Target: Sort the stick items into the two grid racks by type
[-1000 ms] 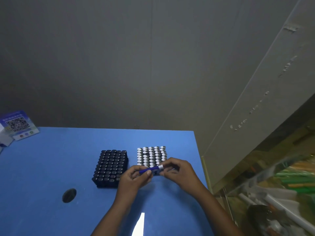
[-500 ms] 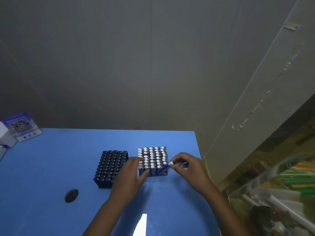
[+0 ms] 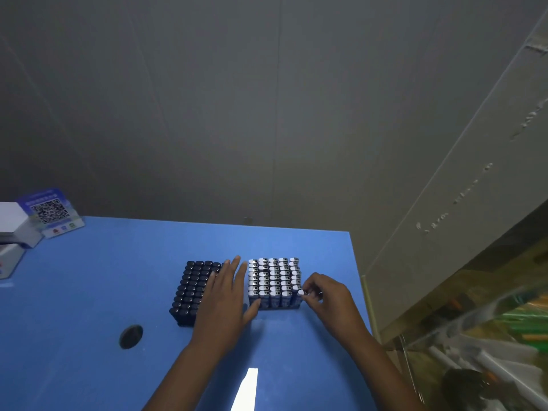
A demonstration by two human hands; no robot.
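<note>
Two grid racks stand side by side on the blue table point(image 3: 89, 292). The left rack point(image 3: 192, 289) is packed with black-topped sticks. The right rack point(image 3: 274, 281) is packed with blue sticks that have silver tops. My left hand point(image 3: 226, 301) lies flat with straight fingers between the racks, its thumb against the right rack's front left corner. My right hand point(image 3: 324, 295) pinches the silver top of a blue stick point(image 3: 299, 293) standing at the right rack's front right corner.
A round dark hole point(image 3: 130, 336) sits in the table left of my forearm. A QR-code card point(image 3: 50, 212) and white boxes point(image 3: 13, 223) stand at the far left. The table's right edge point(image 3: 360, 292) runs close to my right hand, with clutter below.
Both hands held the blue stick level in front of the rack. The right hand carried it to the front right corner and stood it up; the left hand let go and flattened between the racks.
</note>
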